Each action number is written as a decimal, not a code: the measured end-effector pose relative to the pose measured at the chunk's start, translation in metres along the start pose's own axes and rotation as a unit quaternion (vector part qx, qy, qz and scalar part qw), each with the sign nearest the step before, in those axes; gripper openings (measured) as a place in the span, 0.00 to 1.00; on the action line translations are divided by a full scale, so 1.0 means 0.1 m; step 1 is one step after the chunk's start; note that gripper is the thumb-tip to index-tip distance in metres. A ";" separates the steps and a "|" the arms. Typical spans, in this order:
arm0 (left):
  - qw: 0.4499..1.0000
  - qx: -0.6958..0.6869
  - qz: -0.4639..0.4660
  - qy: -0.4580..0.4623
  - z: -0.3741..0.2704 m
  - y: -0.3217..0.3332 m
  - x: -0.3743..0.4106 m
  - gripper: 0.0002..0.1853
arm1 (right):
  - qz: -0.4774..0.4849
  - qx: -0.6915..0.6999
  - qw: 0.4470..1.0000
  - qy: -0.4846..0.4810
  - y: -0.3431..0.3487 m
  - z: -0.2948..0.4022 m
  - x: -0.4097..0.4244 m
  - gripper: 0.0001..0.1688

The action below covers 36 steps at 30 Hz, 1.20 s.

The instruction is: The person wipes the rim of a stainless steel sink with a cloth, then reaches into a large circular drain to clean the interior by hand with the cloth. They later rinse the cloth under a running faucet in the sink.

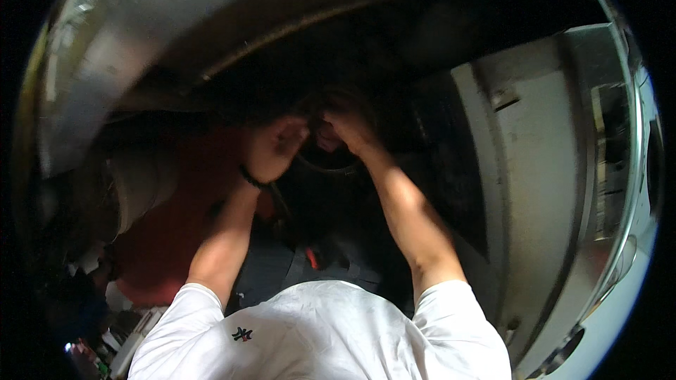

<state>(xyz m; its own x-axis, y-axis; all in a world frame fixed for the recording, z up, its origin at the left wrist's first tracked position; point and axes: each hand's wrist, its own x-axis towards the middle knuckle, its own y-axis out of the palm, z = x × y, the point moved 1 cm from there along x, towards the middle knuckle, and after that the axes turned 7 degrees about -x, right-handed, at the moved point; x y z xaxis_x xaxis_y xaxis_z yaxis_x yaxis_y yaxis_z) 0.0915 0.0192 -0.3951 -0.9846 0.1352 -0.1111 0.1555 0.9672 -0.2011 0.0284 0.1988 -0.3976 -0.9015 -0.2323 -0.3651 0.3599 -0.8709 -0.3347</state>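
My left hand point(277, 150) is raised in front of me with its fingers curled, and a dark band circles its wrist. Close on its right is my right hand point(351, 129), bent inward, its fingertips lost in deep shadow. Between and just below the two hands shows a small pinkish patch point(328, 140), too dark to name. Under it curves the thin lower rim of a dark round object point(332, 170). Whether either hand grips anything is hidden by the dark.
A blurred metal surface point(105, 68) arches overhead on the left. On the right stands a pale panel point(538, 153) with a curved, shiny metal edge point(636, 132). A whitish rounded container point(140, 190) is by a red surface point(158, 243) at left. Clutter point(127, 340) lies lower left.
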 end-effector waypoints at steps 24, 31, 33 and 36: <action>0.931 0.131 -0.159 0.302 -5.49 -2.78 1.60 0.22 | 0.133 0.539 0.825 -0.104 -1.68 5.10 0.04 0.11; 0.842 0.389 -0.159 0.340 -5.85 -3.18 3.01 0.28 | 0.092 0.529 0.840 -0.074 -1.48 5.36 0.96 0.09; 0.828 0.446 -0.069 0.334 -5.91 -3.23 3.26 0.26 | 0.092 0.523 0.843 -0.081 -1.46 5.34 1.32 0.08; 0.840 0.436 0.028 0.321 -5.92 -3.32 3.31 0.21 | 0.116 0.518 0.843 -0.091 -1.33 5.18 1.65 0.07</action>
<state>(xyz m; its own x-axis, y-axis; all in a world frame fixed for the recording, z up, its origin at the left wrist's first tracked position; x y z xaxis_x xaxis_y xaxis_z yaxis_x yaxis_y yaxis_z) -0.3335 -0.1299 0.2108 -0.7704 0.5343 0.3480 -0.0732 0.4681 -0.8807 -0.2928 0.0518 0.0370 -0.8918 -0.4284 -0.1453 0.2137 -0.6821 0.6993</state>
